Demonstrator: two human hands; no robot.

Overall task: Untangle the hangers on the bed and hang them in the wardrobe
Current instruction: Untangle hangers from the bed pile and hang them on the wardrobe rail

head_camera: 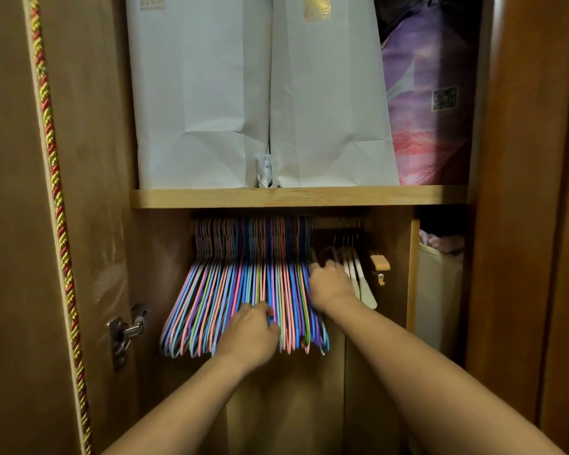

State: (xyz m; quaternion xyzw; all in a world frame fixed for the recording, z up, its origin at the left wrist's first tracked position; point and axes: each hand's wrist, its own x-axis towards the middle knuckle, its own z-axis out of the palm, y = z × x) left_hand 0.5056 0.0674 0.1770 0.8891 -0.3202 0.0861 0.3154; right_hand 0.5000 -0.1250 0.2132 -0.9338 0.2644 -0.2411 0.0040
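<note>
Both our hands reach into the open wardrobe [89,178]. Our left hand [248,333] sits low against the lower bars of the coloured hangers [243,290], fingers curled into the bundle and pinching a few of them near the middle. Our right hand [329,284] is higher, at the right end of the same bundle, fingers bent in among the hangers there; the frame is blurred at that spot, so we cannot tell whether it grips one or only presses against them.

Hangers: a dense row in pink, blue, purple and green, hooks on the rail [329,222] just under the wooden shelf [296,197], bodies fanned out toward the lower left. Just right of our right hand hang a few white hangers [362,280] on the same rail, and beside those a small wooden bracket [380,263].

Left door: metal hinge [125,333], plus a red-and-gold twisted cord [55,178] running down its edge.

Farther back, on the shelf: two white paper bags [260,93] standing side by side, touching, and a purple printed bag [431,103] to their right.
</note>
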